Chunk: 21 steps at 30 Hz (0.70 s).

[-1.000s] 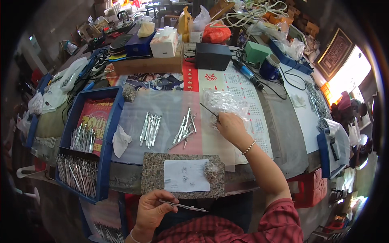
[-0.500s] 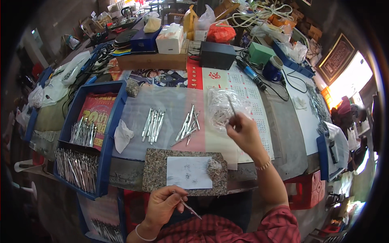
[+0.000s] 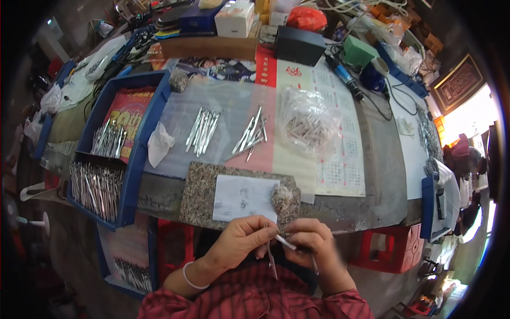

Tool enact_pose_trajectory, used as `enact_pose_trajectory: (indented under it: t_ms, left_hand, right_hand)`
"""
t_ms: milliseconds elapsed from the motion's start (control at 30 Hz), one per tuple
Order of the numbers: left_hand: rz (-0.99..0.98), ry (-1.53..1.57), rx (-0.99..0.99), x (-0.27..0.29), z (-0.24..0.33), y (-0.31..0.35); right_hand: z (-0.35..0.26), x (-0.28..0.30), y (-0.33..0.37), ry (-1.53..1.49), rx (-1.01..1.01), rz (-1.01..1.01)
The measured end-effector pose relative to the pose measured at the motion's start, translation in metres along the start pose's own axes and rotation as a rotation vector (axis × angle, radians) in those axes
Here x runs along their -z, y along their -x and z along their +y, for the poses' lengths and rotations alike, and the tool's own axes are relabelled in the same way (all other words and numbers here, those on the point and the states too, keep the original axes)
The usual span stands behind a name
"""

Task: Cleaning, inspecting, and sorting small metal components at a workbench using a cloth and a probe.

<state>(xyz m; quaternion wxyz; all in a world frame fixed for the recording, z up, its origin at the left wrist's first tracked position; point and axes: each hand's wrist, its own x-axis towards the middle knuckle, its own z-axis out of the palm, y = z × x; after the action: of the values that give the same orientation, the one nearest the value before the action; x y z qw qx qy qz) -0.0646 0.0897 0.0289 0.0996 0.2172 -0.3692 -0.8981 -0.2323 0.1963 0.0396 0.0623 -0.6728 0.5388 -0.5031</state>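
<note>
Close to my body, my left hand [image 3: 241,242] pinches a slender metal tool [image 3: 272,263] that points downward. My right hand [image 3: 313,242] is closed beside it, with a thin dark rod [image 3: 315,265] sticking out below its fingers. Between the two hands lies a short whitish tube-like piece [image 3: 286,242], its right end at my right fingers. Just beyond them is a speckled stone slab [image 3: 197,194] bearing a smudged white sheet [image 3: 241,194] and a tangled wiry ball [image 3: 282,199]. Farther off, a clear plastic bag [image 3: 311,119] holds many small pale pieces.
Slim metal tools lie in a neat group [image 3: 203,131] and a looser pile [image 3: 251,133]. On the left, a blue tray [image 3: 139,159] holds many more, beside a crumpled tissue [image 3: 159,144]. A dark box [image 3: 300,45] and a blue handheld tool [image 3: 344,77] stand at the back.
My right hand has come back from above the plastic bag to meet my left hand. The whitish piece now shows between them. The view has tipped downward.
</note>
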Motion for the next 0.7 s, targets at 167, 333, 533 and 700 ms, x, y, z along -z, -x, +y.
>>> enact_pose_trajectory:
  t_ms: [167, 333, 533, 700]
  left_hand:
    - [0.126, -0.161, -0.158, -0.002, -0.001, 0.007]
    - [0.228, -0.472, -0.294, -0.004, -0.003, 0.013]
    - [0.208, -0.343, -0.287, 0.000, -0.005, 0.017]
    - [0.233, -0.121, -0.261, 0.007, -0.011, 0.019]
  right_hand:
    - [-0.006, 0.007, 0.018, -0.386, -0.375, 0.037]
    - [-0.022, -0.002, 0.017, -0.326, -0.638, 0.043]
    - [-0.023, -0.013, 0.021, -0.249, -0.545, 0.031]
    - [-0.028, -0.018, 0.014, -0.214, -0.543, 0.005]
